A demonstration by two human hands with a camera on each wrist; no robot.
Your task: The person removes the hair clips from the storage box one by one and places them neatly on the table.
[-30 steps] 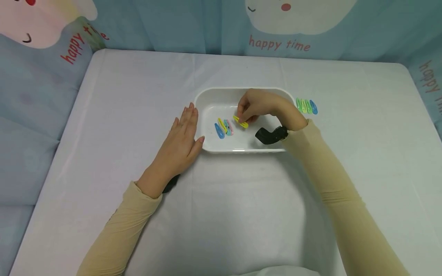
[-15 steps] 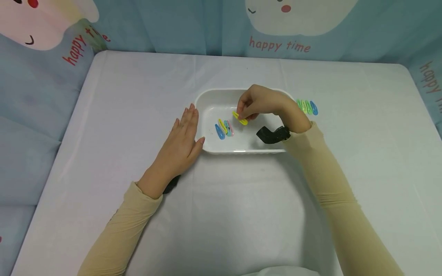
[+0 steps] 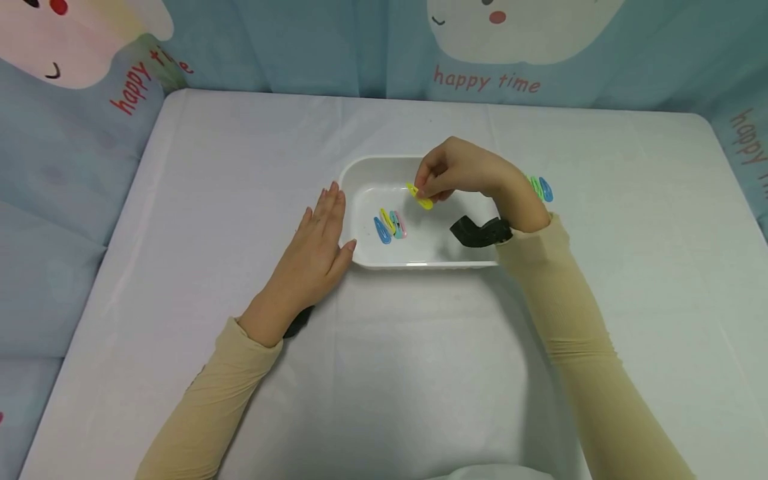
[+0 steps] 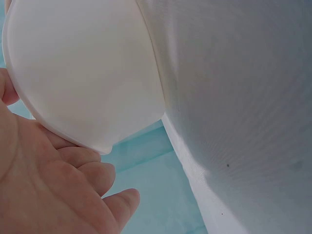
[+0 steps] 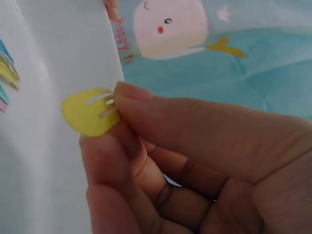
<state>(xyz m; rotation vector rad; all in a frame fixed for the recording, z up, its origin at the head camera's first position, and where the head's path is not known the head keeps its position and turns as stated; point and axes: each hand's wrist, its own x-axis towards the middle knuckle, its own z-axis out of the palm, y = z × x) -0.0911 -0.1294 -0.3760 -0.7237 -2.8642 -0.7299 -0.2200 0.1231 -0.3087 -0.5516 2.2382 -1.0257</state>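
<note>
Between thumb and fingertips my right hand (image 3: 465, 170) pinches a yellow snap hair clip (image 5: 85, 112), held above the white tray (image 3: 432, 265). In the right wrist view the clip's broad end points away from the fingers. My left hand (image 3: 312, 250) lies with straight fingers along the tray's left rim; in the left wrist view its fingers (image 4: 97, 175) touch the rim from outside. Inside the tray, on its left half, lie a blue hair clip (image 3: 382, 231), a yellow hair clip (image 3: 387, 221) and a turquoise and pink pair (image 3: 397, 225), close together.
On the white table (image 3: 384, 367), just right of the tray, a row of green hair clips (image 3: 536, 188) ends in a blue hair clip (image 3: 545, 189); my right wrist partly hides the row. A blue printed curtain (image 3: 312, 47) hangs behind the table.
My right hand has lifted the yellow hair clip up and slightly to the right, away from the clips in the tray. The left hand has stayed at the rim.
</note>
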